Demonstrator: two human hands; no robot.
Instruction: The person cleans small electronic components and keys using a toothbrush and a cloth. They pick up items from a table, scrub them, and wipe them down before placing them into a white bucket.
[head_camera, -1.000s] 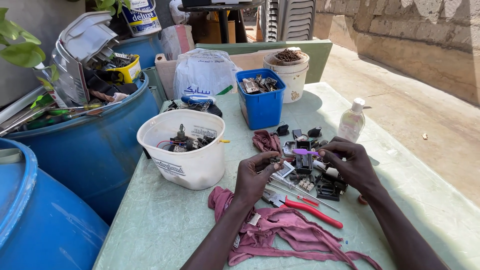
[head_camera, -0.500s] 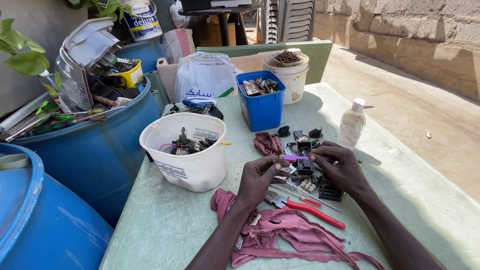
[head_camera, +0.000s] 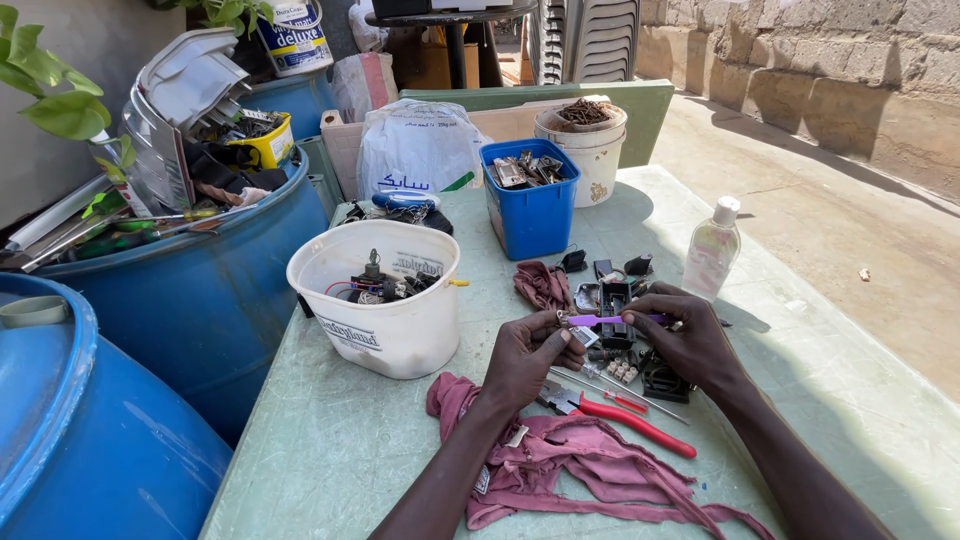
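Observation:
My left hand (head_camera: 527, 355) pinches a small metal part (head_camera: 572, 322) at its fingertips, above the pale green table (head_camera: 330, 450). My right hand (head_camera: 683, 338) grips a thin purple-handled tool (head_camera: 615, 320), whose tip meets that small part. Both hands hover over a scatter of small black electrical parts (head_camera: 640, 365). Red-handled pliers (head_camera: 625, 418) lie just below the hands, beside a crumpled maroon cloth (head_camera: 590, 470).
A white bucket (head_camera: 380, 300) with parts stands left of the hands. Behind are a blue bin (head_camera: 530, 205), a white tub (head_camera: 590, 140), a plastic bag (head_camera: 415, 150) and a clear bottle (head_camera: 712, 248). Two blue barrels (head_camera: 180, 290) line the table's left edge.
Both hands have risen slightly from the pile of parts and come together; the purple tool now lies level between them, its tip at the small part.

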